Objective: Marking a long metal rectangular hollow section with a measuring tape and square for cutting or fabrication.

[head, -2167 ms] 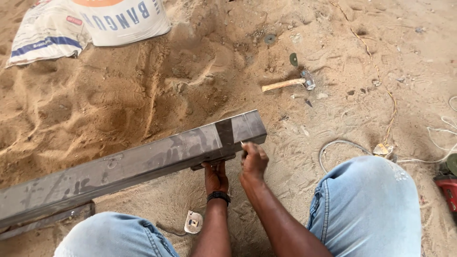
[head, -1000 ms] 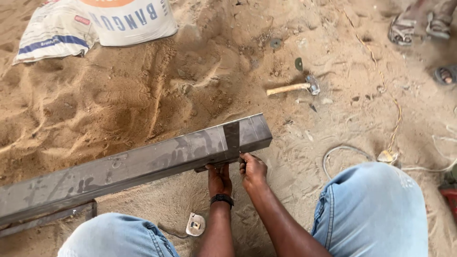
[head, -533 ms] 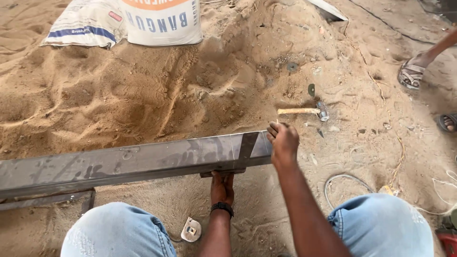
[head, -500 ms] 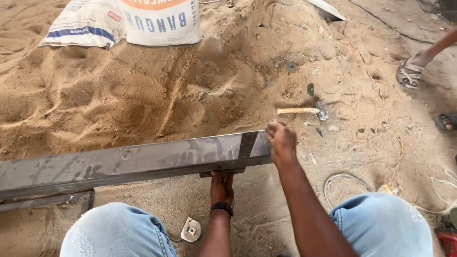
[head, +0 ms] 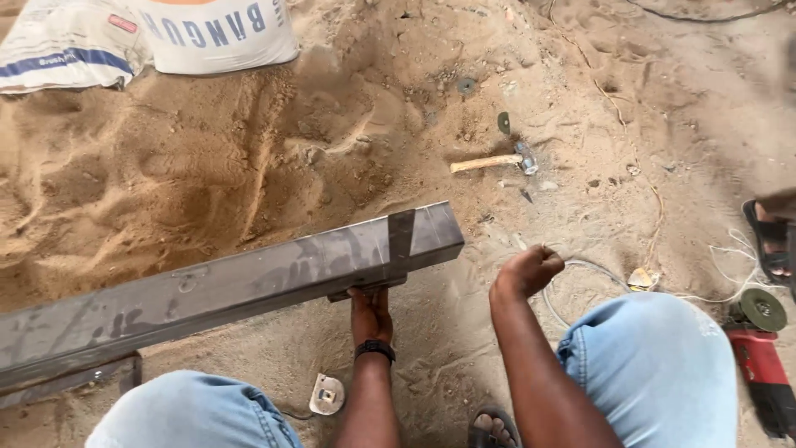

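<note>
A long grey rectangular steel tube (head: 249, 282) lies across the sand from the lower left to the middle, with a dark band marked near its right end. My left hand (head: 370, 311) reaches under the tube just below that band and grips a dark flat tool pressed against the tube's underside. My right hand (head: 527, 270) hovers to the right of the tube's end, fingers curled into a loose fist; whether it holds something small I cannot tell. Both my knees in blue jeans frame the bottom of the view.
A wooden-handled hammer (head: 493, 162) lies on the sand beyond the tube's end. A red angle grinder (head: 759, 365) sits at the right edge beside a white cable (head: 580, 267). White sacks (head: 149, 33) lie top left. Another person's sandalled foot (head: 771, 236) is far right.
My right hand has come off the tube's end and dropped back to the right, closed into a fist. My left hand stays under the tube. The view has shifted slightly.
</note>
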